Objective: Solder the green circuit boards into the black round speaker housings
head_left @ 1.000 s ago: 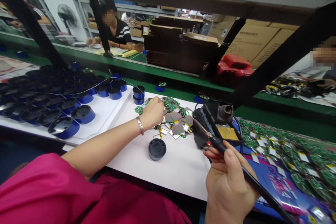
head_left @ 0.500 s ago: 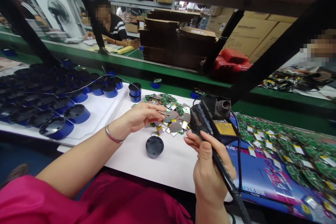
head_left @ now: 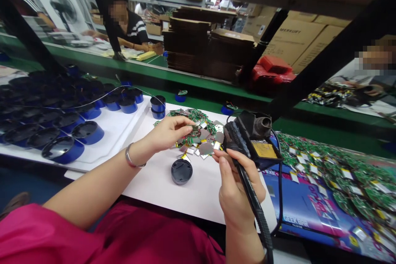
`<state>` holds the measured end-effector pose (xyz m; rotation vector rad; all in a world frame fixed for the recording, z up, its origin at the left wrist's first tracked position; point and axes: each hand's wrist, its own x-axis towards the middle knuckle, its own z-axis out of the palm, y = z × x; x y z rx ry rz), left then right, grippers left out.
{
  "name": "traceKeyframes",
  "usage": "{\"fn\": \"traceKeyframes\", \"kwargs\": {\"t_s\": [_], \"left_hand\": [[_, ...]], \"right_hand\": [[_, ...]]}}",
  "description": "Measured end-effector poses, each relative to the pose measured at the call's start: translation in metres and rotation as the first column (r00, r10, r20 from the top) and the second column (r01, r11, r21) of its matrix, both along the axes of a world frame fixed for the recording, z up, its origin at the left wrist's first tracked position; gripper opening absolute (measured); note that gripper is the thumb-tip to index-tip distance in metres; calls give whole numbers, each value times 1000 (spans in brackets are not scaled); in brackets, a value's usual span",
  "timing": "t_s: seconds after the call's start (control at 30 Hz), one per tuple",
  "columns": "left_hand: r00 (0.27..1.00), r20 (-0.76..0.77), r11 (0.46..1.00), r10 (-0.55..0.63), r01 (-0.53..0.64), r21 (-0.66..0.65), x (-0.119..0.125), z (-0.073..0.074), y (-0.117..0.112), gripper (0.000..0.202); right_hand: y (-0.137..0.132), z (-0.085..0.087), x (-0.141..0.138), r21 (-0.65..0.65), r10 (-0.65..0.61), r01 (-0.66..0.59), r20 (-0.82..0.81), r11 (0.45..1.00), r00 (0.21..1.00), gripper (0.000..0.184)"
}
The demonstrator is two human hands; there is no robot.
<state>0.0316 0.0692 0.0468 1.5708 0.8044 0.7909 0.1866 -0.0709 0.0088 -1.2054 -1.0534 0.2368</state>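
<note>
Pinching a small green circuit board (head_left: 194, 131) between thumb and fingertips, the left hand (head_left: 170, 133) hovers at the near edge of a heap of boards and silver battery packs (head_left: 206, 140) lying on the white work surface (head_left: 161, 189). A metal bracelet (head_left: 133, 159) sits on that wrist. The right hand (head_left: 232, 194) is closed around the black handle of a soldering iron (head_left: 245, 179), whose tip points up and away toward the heap; its cable runs back past the wrist. Just beyond this hand stands the iron's black holder (head_left: 256, 136) with a yellow sponge pad. A round black cap (head_left: 181, 171) rests on the white surface between the two hands, touching neither. To the left, a white tray (head_left: 120, 126) carries rows of round blue and black housings (head_left: 62, 149). To the right, more green boards (head_left: 343, 173) spread over a blue printed sheet (head_left: 305, 210). Across the green belt, another person (head_left: 131, 29) sits at a bench beside stacked brown cardboard (head_left: 198, 49).
</note>
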Motion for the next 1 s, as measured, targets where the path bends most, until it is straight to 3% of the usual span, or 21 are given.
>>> {"fn": "traceKeyframes", "kwargs": {"t_s": [0.13, 0.3, 0.4, 0.5, 0.57, 0.63, 0.77, 0.87, 0.93, 1.0], "left_hand": [[983, -8, 983, -182, 182, 15, 2, 7, -14, 42], [970, -24, 970, -244, 243, -16, 2, 13, -26, 52], [973, -4, 973, -231, 231, -29, 3, 11, -31, 51], [993, 2, 993, -115, 115, 6, 0, 9, -34, 49], [999, -43, 996, -7, 11, 83, -8, 7, -36, 50], [988, -153, 987, 19, 6, 164, -21, 6, -38, 54], [869, -456, 933, -191, 305, 190, -45, 0, -44, 60], [799, -526, 877, -291, 442, 187, -49, -10, -53, 61], [817, -521, 885, -247, 409, 222, -45, -20, -62, 55], [844, -526, 916, -108, 290, 277, -38, -30, -74, 50]], "right_hand": [[7, -1, 1, 15, 77, -78, 91, 997, 993, 30], [12, 5, -5, 9, 100, -103, 176, 995, 979, 32], [12, 7, -9, 12, 78, -83, 235, 996, 969, 30], [13, 8, -7, 68, -25, 4, 316, 998, 948, 29], [15, 7, -2, 137, -154, 106, 415, 985, 897, 31], [17, 6, 4, 215, -281, 195, 525, 957, 804, 34], [19, 3, 12, 310, -414, 275, 646, 910, 641, 38], [23, 0, 9, 338, -436, 276, 679, 900, 591, 41], [28, -2, 6, 360, -443, 259, 694, 896, 568, 41], [34, -4, 2, 374, -440, 235, 708, 897, 552, 38]]}}
